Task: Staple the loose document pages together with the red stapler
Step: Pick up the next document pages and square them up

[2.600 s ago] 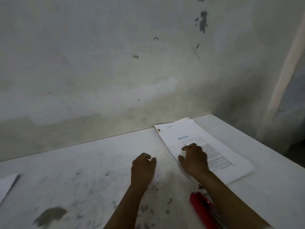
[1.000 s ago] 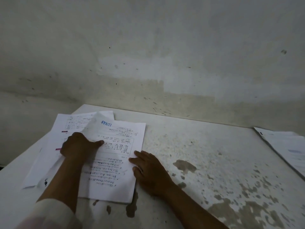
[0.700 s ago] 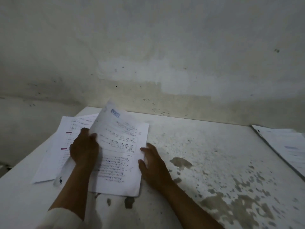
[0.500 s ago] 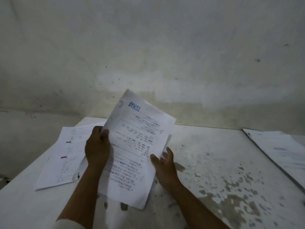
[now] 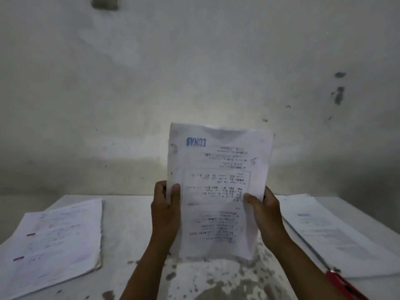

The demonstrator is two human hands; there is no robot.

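I hold a set of printed document pages (image 5: 216, 187) upright above the middle of the table, with its blue header upside down at the top and its lower edge down near the tabletop. My left hand (image 5: 165, 210) grips the left edge, thumb on the front. My right hand (image 5: 264, 210) grips the right edge the same way. The red stapler (image 5: 344, 285) lies at the bottom right on the table, partly cut off by the frame edge, apart from both hands.
A stack of papers (image 5: 56, 241) lies on the left of the white, stained table (image 5: 134, 224). Another paper stack (image 5: 337, 234) lies on the right, just above the stapler. A stained wall (image 5: 194, 72) rises directly behind the table.
I picked the pages up from the left pile with both hands, lifted them upright and carried them to the centre. The view swung right, bringing the right stack and stapler back in.
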